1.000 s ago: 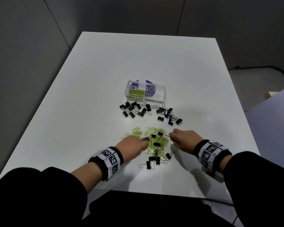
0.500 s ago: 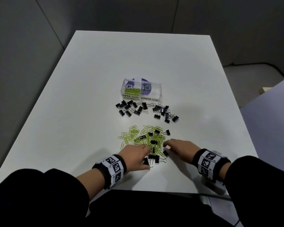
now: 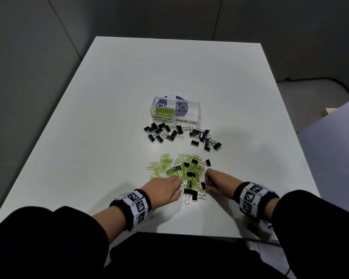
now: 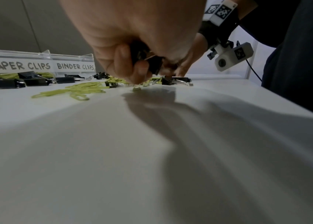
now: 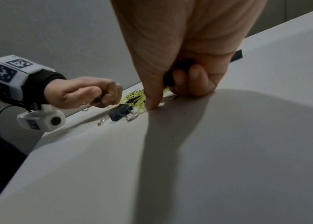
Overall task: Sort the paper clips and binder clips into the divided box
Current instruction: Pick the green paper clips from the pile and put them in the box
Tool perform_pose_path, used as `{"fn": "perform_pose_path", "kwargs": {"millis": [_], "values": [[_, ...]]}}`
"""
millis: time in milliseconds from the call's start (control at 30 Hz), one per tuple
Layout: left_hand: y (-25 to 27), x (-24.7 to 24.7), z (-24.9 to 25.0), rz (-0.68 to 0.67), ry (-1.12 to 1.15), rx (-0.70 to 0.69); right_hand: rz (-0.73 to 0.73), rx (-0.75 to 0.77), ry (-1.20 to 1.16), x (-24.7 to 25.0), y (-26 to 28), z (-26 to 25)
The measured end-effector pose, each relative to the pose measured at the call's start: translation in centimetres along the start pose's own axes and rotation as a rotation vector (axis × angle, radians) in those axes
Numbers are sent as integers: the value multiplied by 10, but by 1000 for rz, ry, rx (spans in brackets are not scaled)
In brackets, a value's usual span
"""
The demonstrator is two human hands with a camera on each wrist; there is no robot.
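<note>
Both hands are down at the near edge of the white tabletop [image 3: 109,97], working the mixed pile. The left hand [image 3: 163,189] has its fingers curled in, and the left wrist view shows its grip closed around a small black binder clip [image 4: 152,63] tucked against the palm, fingertips [image 4: 139,75] brushing the green paper clips beneath. The right hand [image 3: 220,182] is curled too; its wrist view shows something black [image 5: 182,65] held inside the grip, thumb tip pressed onto the tabletop, and in the head view a black clip [image 3: 203,185] sits at its fingertips. Between the hands lies the scatter of lime-green wire paper clips [image 3: 169,166] with black binder clips mixed in, and two binder clips [image 3: 190,194] lie just in front of the left thumb. Further towards the middle of the tabletop, two loose clusters of black binder clips [image 3: 163,131] sit just before the clear plastic divided box [image 3: 176,110]. Its left compartment, labelled PAPER CLIPS, holds green clips; the right one reads BINDER CLIPS, and I can't tell what's inside it
</note>
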State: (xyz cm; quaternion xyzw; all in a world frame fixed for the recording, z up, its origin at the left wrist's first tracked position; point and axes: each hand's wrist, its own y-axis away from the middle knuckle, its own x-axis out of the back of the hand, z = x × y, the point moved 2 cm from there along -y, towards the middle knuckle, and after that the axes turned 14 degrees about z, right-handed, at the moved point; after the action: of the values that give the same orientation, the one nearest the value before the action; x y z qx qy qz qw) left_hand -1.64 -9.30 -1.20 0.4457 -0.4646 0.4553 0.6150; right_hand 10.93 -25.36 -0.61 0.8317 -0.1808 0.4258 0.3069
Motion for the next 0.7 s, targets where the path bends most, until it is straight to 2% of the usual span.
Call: {"fn": "perform_pose_path", "kwargs": {"millis": [67, 233, 400, 600, 700], "values": [[-2, 4, -1, -10, -31, -4, -3, 5, -19, 0, 1, 0], [-10, 11, 5, 12, 28, -59, -32, 94, 110, -4, 3, 2], [-23, 15, 11, -85, -97, -248, -6, 110, 203, -3, 4, 3], [-33, 22, 14, -43, -153, -409, 71, 131, 184, 20, -4, -3], [-32, 20, 14, 1, -197, -548, 125, 122, 139, 38, -20, -3]]}}
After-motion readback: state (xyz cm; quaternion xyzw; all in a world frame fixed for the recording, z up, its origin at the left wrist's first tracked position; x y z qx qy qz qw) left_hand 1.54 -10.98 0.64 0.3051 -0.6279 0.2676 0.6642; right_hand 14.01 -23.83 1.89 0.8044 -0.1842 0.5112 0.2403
